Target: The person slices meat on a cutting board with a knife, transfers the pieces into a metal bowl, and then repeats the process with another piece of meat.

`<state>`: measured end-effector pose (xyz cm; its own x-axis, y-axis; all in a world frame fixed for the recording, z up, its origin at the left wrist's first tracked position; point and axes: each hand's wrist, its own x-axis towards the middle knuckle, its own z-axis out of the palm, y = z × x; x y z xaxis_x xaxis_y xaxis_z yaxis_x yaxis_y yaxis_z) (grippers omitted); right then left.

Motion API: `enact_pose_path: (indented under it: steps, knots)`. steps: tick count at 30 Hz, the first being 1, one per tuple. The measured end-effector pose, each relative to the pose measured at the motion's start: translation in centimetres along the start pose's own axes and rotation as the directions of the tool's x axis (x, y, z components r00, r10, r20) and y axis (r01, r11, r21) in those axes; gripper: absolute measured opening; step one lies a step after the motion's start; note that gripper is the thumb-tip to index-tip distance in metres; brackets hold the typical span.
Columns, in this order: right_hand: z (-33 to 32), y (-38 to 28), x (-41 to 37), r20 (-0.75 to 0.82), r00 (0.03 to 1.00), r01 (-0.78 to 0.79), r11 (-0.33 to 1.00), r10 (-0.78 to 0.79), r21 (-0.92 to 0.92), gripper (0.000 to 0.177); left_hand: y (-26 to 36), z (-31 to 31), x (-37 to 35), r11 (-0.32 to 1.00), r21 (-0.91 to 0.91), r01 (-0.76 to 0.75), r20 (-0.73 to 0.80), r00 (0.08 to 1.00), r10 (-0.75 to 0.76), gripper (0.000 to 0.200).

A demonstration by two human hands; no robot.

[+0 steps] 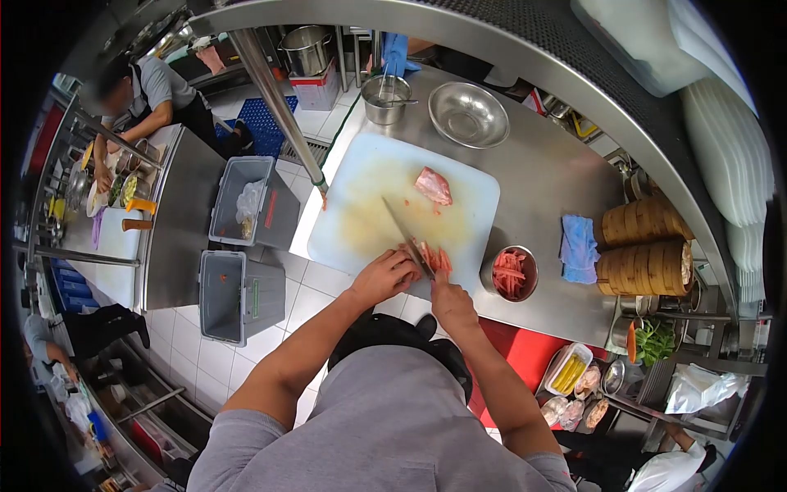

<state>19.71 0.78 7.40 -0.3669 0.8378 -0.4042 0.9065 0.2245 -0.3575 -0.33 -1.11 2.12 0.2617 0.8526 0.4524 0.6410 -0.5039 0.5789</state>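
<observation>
My right hand (453, 305) is closed round the handle of a knife (400, 224), whose blade points up and left over the white cutting board (352, 176). Beside the blade, my left hand (384, 275) has its fingers curled together at the board's near edge, against meat they partly hide. Cut strips of pink meat (440, 259) lie just right of the blade. Farther up the board sits a larger piece of raw meat (434, 186). Right of the board, a round metal container (533, 283) holds several meat strips.
Behind the board stand a metal bowl (468, 114) and a metal pot (385, 99). A blue cloth (580, 248) and bamboo steamers (644, 268) are at the right. Grey bins (243, 297) stand left below the counter. A person (164, 98) works at the left counter.
</observation>
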Motion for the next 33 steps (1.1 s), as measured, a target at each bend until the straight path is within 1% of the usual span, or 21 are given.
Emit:
enact_pose_path:
  steps: [2, 6, 8, 11, 15, 21, 23, 27, 30, 32, 33]
  knots:
    - [-0.6, -0.2, -0.7, -0.005, 1.000, -0.009, 1.000, 0.009, -0.015, 0.017, -0.1, -0.3, -0.2, 0.999, -0.015, 0.032, 0.034, 0.999, -0.031, 0.021]
    - [-0.2, -0.5, -2.1, 0.000, 1.000, 0.007, 0.999, -0.007, -0.054, 0.016, -0.2, 0.2, -0.3, 0.999, 0.012, 0.044, 0.031, 0.999, -0.044, 0.022]
    - [0.6, -0.3, -2.2, 0.011, 1.000, 0.003, 1.000, -0.003, -0.027, 0.018, -0.5, 0.5, -0.4, 0.998, 0.033, 0.044, 0.046, 0.998, -0.045, 0.022]
    - [0.3, 0.0, -3.1, 0.037, 0.999, -0.005, 1.000, 0.006, -0.022, 0.021, -0.4, 0.9, -0.2, 0.998, 0.043, 0.047, -0.022, 0.999, -0.046, 0.022]
    - [-1.6, -0.3, -5.4, 0.087, 0.996, -0.023, 0.998, 0.028, -0.064, 0.024, -0.5, 1.2, -0.6, 0.998, 0.054, 0.044, -0.041, 0.998, -0.042, 0.021]
    - [-0.5, -0.2, -4.6, 0.032, 0.999, 0.034, 0.998, -0.032, -0.055, 0.023, -0.6, 1.2, -0.5, 0.997, 0.048, 0.052, -0.056, 0.997, -0.050, 0.022]
    - [-1.1, -0.2, -5.5, 0.058, 0.998, 0.015, 0.997, -0.010, -0.078, 0.020, -0.6, 1.2, -0.5, 0.998, 0.028, 0.048, -0.054, 0.997, -0.047, 0.024]
    - [-2.1, 0.1, -7.9, 0.092, 0.995, -0.016, 0.992, 0.028, -0.129, 0.018, -0.8, 1.6, -0.6, 0.998, 0.049, 0.032, -0.112, 0.993, -0.026, 0.024]
    - [-0.6, -0.1, -6.4, 0.107, 0.992, -0.057, 0.998, 0.061, -0.041, 0.019, -0.9, 1.9, -0.7, 0.997, 0.069, 0.036, -0.097, 0.995, -0.030, 0.023]
    - [3.4, 0.5, -3.3, 0.038, 0.998, -0.045, 0.999, 0.045, -0.023, 0.021, -1.0, 1.7, -1.0, 0.995, 0.093, 0.029, -0.060, 0.998, -0.023, 0.023]
    - [3.9, 0.0, -2.1, 0.001, 0.999, -0.035, 0.999, 0.035, -0.012, 0.022, -1.0, 1.9, -1.3, 0.996, 0.088, 0.036, -0.060, 0.998, -0.030, 0.023]
